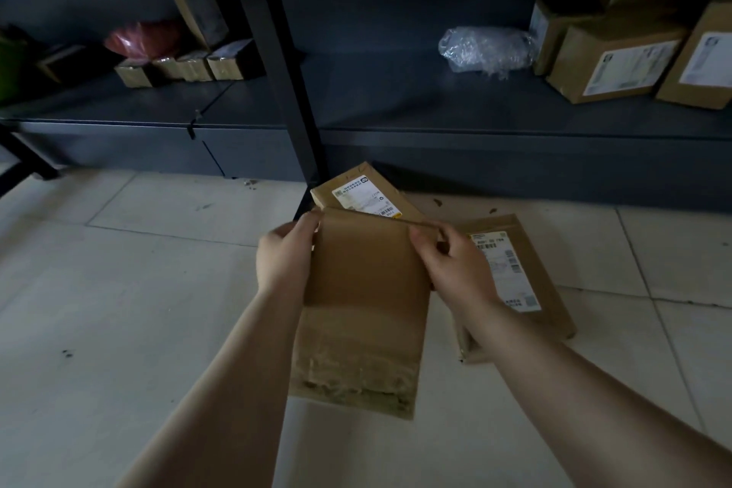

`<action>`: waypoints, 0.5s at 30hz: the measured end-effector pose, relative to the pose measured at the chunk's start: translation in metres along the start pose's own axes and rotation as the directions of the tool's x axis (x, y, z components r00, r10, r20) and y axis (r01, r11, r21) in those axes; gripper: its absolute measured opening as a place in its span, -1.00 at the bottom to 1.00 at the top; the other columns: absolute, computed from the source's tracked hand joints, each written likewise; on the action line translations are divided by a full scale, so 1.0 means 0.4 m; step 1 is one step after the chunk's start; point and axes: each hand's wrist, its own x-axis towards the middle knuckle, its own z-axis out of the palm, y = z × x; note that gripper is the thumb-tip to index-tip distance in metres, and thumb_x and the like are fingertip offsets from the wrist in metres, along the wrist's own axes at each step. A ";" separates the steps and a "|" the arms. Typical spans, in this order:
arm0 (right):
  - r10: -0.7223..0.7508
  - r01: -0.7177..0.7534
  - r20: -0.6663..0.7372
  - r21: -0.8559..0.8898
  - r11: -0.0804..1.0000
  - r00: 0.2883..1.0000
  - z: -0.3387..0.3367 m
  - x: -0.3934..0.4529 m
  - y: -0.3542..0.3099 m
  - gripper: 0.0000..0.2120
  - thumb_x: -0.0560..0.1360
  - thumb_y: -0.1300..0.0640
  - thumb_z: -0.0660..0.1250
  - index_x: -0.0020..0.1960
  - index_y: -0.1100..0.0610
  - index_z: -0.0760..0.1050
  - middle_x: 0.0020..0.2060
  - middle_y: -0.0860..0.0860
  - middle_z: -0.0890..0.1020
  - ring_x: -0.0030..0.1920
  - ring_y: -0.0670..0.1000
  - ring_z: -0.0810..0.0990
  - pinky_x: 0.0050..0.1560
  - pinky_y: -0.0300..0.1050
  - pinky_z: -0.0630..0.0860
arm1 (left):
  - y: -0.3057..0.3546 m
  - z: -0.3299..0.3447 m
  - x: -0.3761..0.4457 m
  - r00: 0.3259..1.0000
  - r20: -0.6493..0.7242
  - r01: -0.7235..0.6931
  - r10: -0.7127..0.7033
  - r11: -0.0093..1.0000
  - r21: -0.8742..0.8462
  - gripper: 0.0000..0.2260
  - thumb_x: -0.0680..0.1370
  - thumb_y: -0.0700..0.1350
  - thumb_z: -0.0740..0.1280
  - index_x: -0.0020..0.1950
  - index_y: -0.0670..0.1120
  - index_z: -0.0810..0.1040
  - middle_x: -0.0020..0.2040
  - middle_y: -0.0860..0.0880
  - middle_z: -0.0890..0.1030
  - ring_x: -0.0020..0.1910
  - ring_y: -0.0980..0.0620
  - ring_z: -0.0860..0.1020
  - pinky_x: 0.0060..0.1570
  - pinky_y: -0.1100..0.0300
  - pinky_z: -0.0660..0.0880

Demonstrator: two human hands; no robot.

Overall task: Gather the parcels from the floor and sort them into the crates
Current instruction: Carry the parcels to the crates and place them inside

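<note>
I hold a flat brown cardboard parcel [366, 297] above the tiled floor, plain side up, with tape along its near end. My left hand [283, 254] grips its far left corner and my right hand [449, 261] pinches its far right corner. Behind it on the floor lies a small brown parcel [366, 192] with a white label, against the shelf's base. To the right lies a larger flat labelled parcel [527, 277], partly hidden by my right arm. No crate is in view.
A dark metal shelf unit [435, 119] runs across the back, its black upright post [277, 51] just beyond the parcels. On it sit labelled boxes [618, 59] at right, a clear plastic wrap bundle [487, 48], and small boxes [178, 67] at left. Pale tiles [138, 309] spread left.
</note>
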 end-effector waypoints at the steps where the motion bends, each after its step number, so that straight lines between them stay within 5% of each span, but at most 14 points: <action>1: -0.008 0.009 -0.009 0.022 1.000 1.000 -0.006 -0.002 -0.002 -0.71 0.46 -0.25 0.22 0.12 -0.18 0.48 -0.08 -0.26 0.57 -0.04 -0.18 0.53 -0.05 -0.20 0.48 | 0.006 0.005 -0.005 1.000 0.006 -0.015 0.015 1.000 0.005 -0.70 0.38 0.18 0.35 -0.40 -0.02 0.55 -0.36 -0.01 0.60 -0.28 -0.05 0.58 -0.19 0.08 0.52; 3: -0.030 0.037 -0.061 0.111 0.993 0.998 -0.024 -0.004 -0.024 -0.82 0.45 -0.26 0.22 -0.02 -0.23 0.46 -0.26 -0.36 0.55 -0.19 -0.34 0.51 -0.24 -0.45 0.37 | 0.025 0.009 -0.006 0.999 0.009 -0.037 0.037 0.999 0.000 -0.67 0.41 0.23 0.28 -0.35 0.01 0.56 -0.35 -0.03 0.60 -0.26 -0.07 0.60 -0.14 0.02 0.55; 6: -0.048 0.077 -0.172 0.168 0.983 0.984 -0.054 0.003 -0.042 -0.62 0.47 -0.29 0.17 0.12 -0.06 0.46 -0.20 -0.25 0.55 -0.19 -0.38 0.50 -0.31 -0.45 0.35 | 0.040 0.009 -0.006 0.994 0.062 0.095 -0.091 0.994 -0.059 -0.58 0.44 0.28 0.21 -0.21 -0.06 0.58 -0.37 -0.07 0.59 -0.33 -0.07 0.59 -0.24 0.03 0.60; 10: 0.051 -0.042 0.081 -0.117 0.992 0.995 -0.052 -0.041 0.013 -0.66 0.44 -0.31 0.19 -0.03 -0.09 0.52 -0.21 -0.21 0.54 -0.15 -0.15 0.49 -0.22 -0.27 0.35 | -0.028 0.020 -0.028 0.920 0.191 0.299 -0.343 0.927 0.228 -0.48 0.43 0.35 0.19 -0.10 -0.12 0.54 -0.20 -0.10 0.57 -0.23 -0.08 0.57 -0.26 0.09 0.54; 12: 0.076 -0.056 0.139 -0.144 0.988 0.987 -0.038 -0.083 0.056 -0.65 0.43 -0.27 0.24 0.01 -0.03 0.49 -0.16 -0.17 0.56 -0.08 -0.12 0.53 -0.15 -0.22 0.39 | -0.076 0.006 -0.039 0.842 0.285 0.367 -0.459 0.873 0.321 -0.54 0.43 0.30 0.22 -0.06 -0.09 0.56 -0.15 -0.10 0.59 -0.14 -0.09 0.57 -0.11 0.02 0.54; 15: 0.118 -0.126 0.180 0.035 0.991 0.976 -0.029 -0.128 0.097 -0.62 0.42 -0.25 0.28 0.05 0.01 0.45 -0.06 -0.08 0.62 0.01 -0.05 0.59 0.05 -0.07 0.50 | -0.111 -0.038 -0.030 0.622 0.534 0.537 -0.573 0.808 0.242 -0.63 0.43 0.18 0.30 -0.10 -0.12 0.62 -0.05 -0.10 0.62 0.00 -0.13 0.56 0.04 -0.09 0.51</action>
